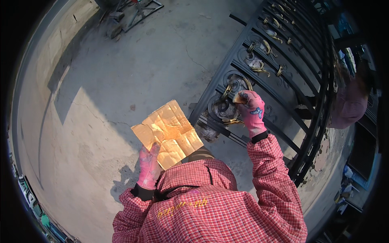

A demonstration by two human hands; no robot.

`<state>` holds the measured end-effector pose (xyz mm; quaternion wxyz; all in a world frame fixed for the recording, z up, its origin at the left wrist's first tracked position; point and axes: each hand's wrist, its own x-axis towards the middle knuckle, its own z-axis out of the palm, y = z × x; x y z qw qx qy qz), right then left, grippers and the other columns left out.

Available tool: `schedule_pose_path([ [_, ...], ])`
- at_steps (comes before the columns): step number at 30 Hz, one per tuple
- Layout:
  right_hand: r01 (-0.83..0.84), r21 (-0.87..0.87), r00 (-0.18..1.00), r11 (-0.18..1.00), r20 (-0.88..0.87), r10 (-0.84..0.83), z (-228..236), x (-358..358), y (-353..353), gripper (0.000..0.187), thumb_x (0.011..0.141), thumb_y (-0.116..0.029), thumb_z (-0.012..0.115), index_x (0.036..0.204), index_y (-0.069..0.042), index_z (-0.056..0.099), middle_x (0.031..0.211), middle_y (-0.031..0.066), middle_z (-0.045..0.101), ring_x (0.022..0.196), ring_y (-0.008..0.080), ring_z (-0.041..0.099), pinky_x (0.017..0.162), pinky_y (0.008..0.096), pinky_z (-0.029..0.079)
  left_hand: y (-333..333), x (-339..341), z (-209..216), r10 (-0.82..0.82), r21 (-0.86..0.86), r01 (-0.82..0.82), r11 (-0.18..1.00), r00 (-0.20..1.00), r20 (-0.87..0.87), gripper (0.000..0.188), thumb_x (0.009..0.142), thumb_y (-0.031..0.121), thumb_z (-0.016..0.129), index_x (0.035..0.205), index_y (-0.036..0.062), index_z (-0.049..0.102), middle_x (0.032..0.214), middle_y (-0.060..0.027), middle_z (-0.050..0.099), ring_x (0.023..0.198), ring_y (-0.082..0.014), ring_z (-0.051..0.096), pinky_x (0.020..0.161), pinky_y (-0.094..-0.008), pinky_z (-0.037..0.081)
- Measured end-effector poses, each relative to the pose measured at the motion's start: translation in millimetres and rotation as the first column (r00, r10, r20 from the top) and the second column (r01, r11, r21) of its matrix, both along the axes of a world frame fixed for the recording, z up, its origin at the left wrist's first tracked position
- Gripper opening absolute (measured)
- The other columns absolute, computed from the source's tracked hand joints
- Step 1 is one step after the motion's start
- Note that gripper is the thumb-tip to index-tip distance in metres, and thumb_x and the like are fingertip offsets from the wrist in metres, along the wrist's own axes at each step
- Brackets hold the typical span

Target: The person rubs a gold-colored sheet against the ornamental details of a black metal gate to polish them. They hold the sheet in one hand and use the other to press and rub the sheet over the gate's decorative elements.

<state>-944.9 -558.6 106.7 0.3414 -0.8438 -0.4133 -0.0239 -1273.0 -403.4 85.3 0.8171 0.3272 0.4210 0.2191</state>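
My left hand (pixel 149 167), in a stained pink glove, grips the lower left edge of a creased piece of cardboard (pixel 172 133) with gold smears over it. My right hand (pixel 252 111), in a pink glove with a blue butterfly print, is closed over the near part of a black metal railing (pixel 219 81). At its fingertips is a brownish patch, either a small held piece or a stain; I cannot tell which. Just left of those fingers are a gold-coloured leaf ornament (pixel 227 92) and black scrollwork. Whether the fingers touch the ornament is unclear.
More gold-coloured ornaments (pixel 259 67) run along the railing toward the far right. Another person (pixel 350 101) in pinkish clothing is beyond its right side. A metal frame (pixel 142 15) lies on the concrete floor (pixel 162 60) at the far left, near a wall.
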Motion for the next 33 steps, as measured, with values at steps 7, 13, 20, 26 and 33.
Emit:
schedule_pose_path([
  [7, -0.075, -0.18, 0.976, 0.981, 0.186, 0.109, -39, 19, 18, 0.042, 0.056, -0.005, 0.074, 0.095, -0.012, 0.062, 0.092, 0.0058, 0.063, 0.087, 0.0315, 0.059, 0.075, 0.0398, 0.048, 6, -21, 29, 0.093, -0.046, -0.095, 0.994, 0.995, -0.047, 0.043, 0.095, 0.018, 0.056, 0.132, 0.0034, 0.041, 0.123, -0.0084, 0.052, 0.108, -0.0195, 0.056, 0.091, -0.0345, 0.05],
  [13, -0.179, -0.317, 0.933, 0.931, 0.244, 0.263, -43, 14, 21, 0.041, 0.054, -0.005, 0.074, 0.092, -0.012, 0.06, 0.092, 0.0061, 0.061, 0.085, 0.0305, 0.058, 0.075, 0.0417, 0.046, 2, -31, 12, 0.149, -0.041, -0.152, 0.988, 0.987, -0.062, 0.045, 0.094, 0.018, 0.055, 0.134, 0.0024, 0.04, 0.125, -0.0088, 0.051, 0.112, -0.0206, 0.054, 0.092, -0.0347, 0.049],
  [20, -0.197, -0.371, 0.919, 0.908, 0.253, 0.303, -41, 11, 24, 0.038, 0.056, -0.008, 0.077, 0.09, -0.011, 0.06, 0.092, 0.0074, 0.062, 0.088, 0.0312, 0.059, 0.075, 0.0399, 0.047, -3, -32, 5, 0.169, -0.056, -0.173, 0.983, 0.983, -0.07, 0.046, 0.094, 0.018, 0.056, 0.134, 0.0014, 0.04, 0.126, -0.0087, 0.05, 0.113, -0.0205, 0.054, 0.093, -0.0351, 0.048],
  [26, -0.195, -0.268, 0.925, 0.944, 0.269, 0.268, -43, 11, 26, 0.039, 0.056, -0.008, 0.074, 0.092, -0.012, 0.059, 0.092, 0.0065, 0.062, 0.085, 0.0313, 0.059, 0.075, 0.0414, 0.045, -7, -33, 4, 0.179, -0.089, -0.186, 0.978, 0.98, -0.084, 0.045, 0.094, 0.018, 0.056, 0.133, 0.0017, 0.042, 0.126, -0.0081, 0.051, 0.112, -0.02, 0.054, 0.093, -0.0349, 0.048],
  [33, -0.277, -0.306, 0.87, 0.911, 0.321, 0.373, -47, 26, 7, 0.038, 0.056, -0.008, 0.074, 0.092, -0.012, 0.059, 0.093, 0.0064, 0.063, 0.085, 0.0303, 0.06, 0.074, 0.0419, 0.047, -8, -28, 8, 0.179, -0.035, -0.183, 0.983, 0.98, -0.081, 0.045, 0.094, 0.022, 0.057, 0.132, 0.0025, 0.043, 0.124, -0.0072, 0.051, 0.11, -0.0192, 0.054, 0.092, -0.0345, 0.049],
])
